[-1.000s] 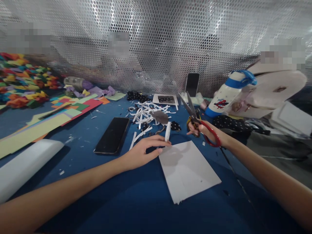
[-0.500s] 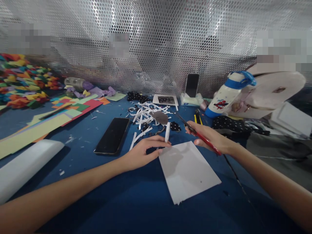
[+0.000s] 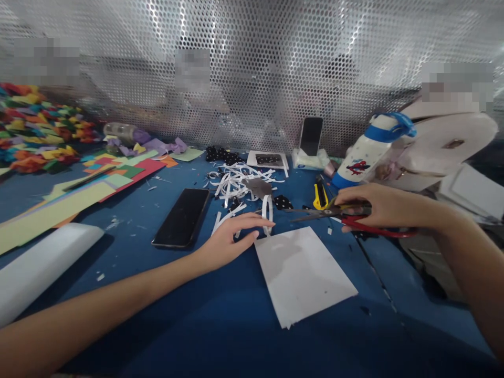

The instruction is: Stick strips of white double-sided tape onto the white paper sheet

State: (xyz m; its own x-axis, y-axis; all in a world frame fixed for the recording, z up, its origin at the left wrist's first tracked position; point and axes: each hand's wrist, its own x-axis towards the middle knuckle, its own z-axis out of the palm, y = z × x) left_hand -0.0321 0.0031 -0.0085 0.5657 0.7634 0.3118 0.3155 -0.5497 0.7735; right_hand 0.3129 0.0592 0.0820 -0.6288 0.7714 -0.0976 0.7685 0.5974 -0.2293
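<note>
Right hand (image 3: 370, 209): scissors (image 3: 342, 212) | bare table (image 3: 189, 320) nearside of white paper (image 3: 305, 273)

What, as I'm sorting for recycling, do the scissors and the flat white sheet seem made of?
The scissors: blades likely metal, grey with a dull sheen; handle probably plastic, smooth and red. The flat white sheet: matte paper or card, by its smooth face and ragged corner.
</note>
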